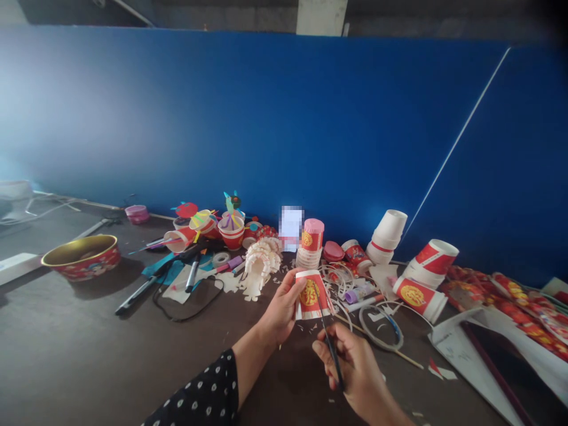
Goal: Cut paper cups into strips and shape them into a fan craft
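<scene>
My left hand (280, 306) grips a red and white paper cup (306, 312) by its left side, thumb in front. The cup has a gold printed pattern, and slits run up from its lower edge. My right hand (357, 364) is closed around black-handled scissors (332, 349). Their blades point up and meet the cup's lower right part. How far the blades are parted cannot be made out. Directly behind the cup stands a stack of paper cups (309, 257), topped by a red one with a pink cover. Small paper scraps lie on the dark table (208, 361) below.
To the left are a gold-rimmed bowl (91, 269), decorated cups (231, 236), a black marker (192, 275) and a pile of cut white paper pieces (261, 260). On the right sit stacked cups (386, 236), tape rings (380, 343), a stick and a dark tablet-like object (510, 373). A blue partition (266, 118) rises behind.
</scene>
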The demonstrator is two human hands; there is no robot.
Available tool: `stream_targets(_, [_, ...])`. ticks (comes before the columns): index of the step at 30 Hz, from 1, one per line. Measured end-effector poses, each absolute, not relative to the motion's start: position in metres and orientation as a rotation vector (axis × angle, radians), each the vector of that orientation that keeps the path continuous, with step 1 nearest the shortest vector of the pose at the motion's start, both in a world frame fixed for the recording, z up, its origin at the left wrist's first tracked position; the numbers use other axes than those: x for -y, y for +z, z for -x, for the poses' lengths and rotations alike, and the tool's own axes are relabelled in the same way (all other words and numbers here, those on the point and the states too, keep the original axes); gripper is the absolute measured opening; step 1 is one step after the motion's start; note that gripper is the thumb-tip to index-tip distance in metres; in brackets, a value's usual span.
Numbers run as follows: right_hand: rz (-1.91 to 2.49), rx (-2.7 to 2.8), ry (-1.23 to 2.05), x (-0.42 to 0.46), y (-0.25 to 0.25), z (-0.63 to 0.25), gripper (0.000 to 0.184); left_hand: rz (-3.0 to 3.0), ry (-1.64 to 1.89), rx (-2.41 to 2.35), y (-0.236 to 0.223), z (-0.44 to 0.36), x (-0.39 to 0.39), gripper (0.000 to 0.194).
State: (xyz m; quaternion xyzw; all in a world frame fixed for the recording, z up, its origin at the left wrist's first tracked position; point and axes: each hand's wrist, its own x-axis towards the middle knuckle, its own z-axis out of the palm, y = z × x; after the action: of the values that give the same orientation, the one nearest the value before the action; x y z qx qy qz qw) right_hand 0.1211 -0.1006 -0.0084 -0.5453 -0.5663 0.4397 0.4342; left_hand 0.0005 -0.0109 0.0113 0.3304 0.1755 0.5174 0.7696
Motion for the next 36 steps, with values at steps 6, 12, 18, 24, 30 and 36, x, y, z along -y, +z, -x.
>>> stream_targets(6, [1.344,1.438,1.118,0.1017,-0.0086,-0.1221,0.027,-0.731,1.125,-0.408,0.0118,0.0,0.0109,0.037])
stream_targets(12, [1.303,1.422,1.152,0.0991,-0.011,-0.122,0.029,-0.734,1.124,-0.426,0.0111,-0.0001,0.0112,0.04])
stream_targets(18, [1.294,1.382,1.173,0.0999,-0.0121,-0.1227,0.031,-0.738,1.126,-0.455,0.0116,-0.0004,0.0119,0.038])
stream_targets(24, [1.294,1.346,1.202,0.1008,-0.0115,-0.121,0.032,-0.721,1.115,-0.441,0.0124,-0.0007,0.0129,0.038])
stream_targets(30, [1.281,1.322,1.209,0.1004,-0.0103,-0.1198,0.034,-0.733,1.102,-0.431,0.013,-0.0005,0.013,0.038])
stream_targets(36, [1.289,1.293,1.207,0.1,-0.0087,-0.1196,0.034,-0.769,1.104,-0.443,0.0102,-0.0012,0.0132,0.034])
